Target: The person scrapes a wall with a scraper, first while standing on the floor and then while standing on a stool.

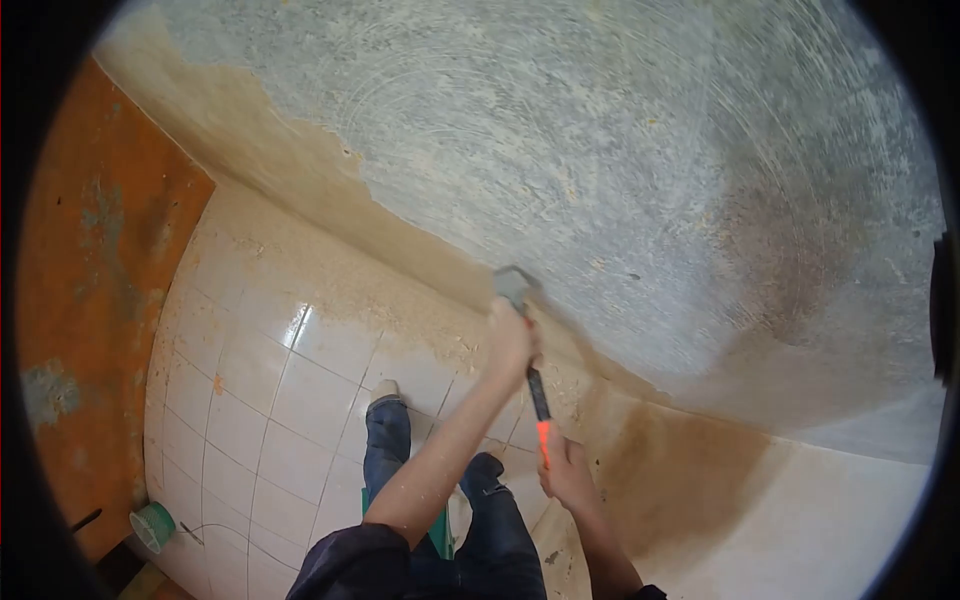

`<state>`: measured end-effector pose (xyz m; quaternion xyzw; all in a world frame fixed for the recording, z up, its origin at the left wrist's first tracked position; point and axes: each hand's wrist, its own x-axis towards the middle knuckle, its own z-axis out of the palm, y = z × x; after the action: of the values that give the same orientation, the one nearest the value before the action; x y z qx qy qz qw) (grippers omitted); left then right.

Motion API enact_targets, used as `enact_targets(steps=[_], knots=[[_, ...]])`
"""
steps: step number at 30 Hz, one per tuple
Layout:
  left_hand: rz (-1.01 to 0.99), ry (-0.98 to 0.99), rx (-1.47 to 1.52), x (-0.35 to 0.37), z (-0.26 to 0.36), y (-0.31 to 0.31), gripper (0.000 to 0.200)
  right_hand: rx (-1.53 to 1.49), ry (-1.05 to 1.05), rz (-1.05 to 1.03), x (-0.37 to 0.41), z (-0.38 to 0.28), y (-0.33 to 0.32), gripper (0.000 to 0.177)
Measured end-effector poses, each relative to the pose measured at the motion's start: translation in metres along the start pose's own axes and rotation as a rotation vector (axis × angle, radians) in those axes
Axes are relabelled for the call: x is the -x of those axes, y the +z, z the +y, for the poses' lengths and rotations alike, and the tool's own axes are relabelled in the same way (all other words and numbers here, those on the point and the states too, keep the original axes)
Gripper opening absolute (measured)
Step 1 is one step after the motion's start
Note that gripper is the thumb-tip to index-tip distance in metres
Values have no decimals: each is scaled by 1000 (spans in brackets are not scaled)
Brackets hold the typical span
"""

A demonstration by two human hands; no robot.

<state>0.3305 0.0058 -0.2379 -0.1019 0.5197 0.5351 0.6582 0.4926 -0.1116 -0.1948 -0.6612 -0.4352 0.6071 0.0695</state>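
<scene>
A long-handled scraper [540, 394] with a black shaft and an orange section slants across the middle of the view. Its grey head [513, 287] is against the lower wall, at the edge between bare grey surface and tan coating. My left hand [511, 343] is wrapped round the tool just below the head, slightly blurred. Lower down, my right hand [568, 474] grips the handle at the orange section. The handle's end is hidden by that hand.
The grey scratched wall [560, 130] fills the top. Flakes lie on the white tiled floor [240, 370] along the wall's foot. An orange surface [110, 250] stands at the left, a green-and-white container [153, 527] at lower left. My jeans and feet show below.
</scene>
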Motion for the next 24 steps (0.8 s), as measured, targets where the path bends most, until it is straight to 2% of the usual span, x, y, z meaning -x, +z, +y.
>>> enact_targets(steps=[2, 7, 10, 12, 16, 17, 20, 24], knots=[[-170, -13, 47, 21, -3, 8, 34, 12, 27, 13, 14, -5, -7, 61], [-107, 14, 69, 11, 8, -2, 35, 12, 6, -23, 5, -4, 3, 62], [-60, -41, 60, 14, 3, 4, 35, -8, 46, 39, 13, -3, -2, 61], [-31, 42, 22, 13, -1, 6, 36, 22, -5, 10, 13, -8, -5, 61], [-68, 25, 59, 5, 14, -6, 37, -2, 2, -27, 1, -8, 10, 60], [-61, -36, 74, 7, 13, -4, 36, -27, 5, 1, 8, -4, 7, 60], [-117, -55, 72, 21, 11, 2, 35, -53, 39, 22, 17, -16, 7, 58], [-103, 14, 63, -3, 25, -18, 35, -65, -3, -18, 3, -20, 26, 58]])
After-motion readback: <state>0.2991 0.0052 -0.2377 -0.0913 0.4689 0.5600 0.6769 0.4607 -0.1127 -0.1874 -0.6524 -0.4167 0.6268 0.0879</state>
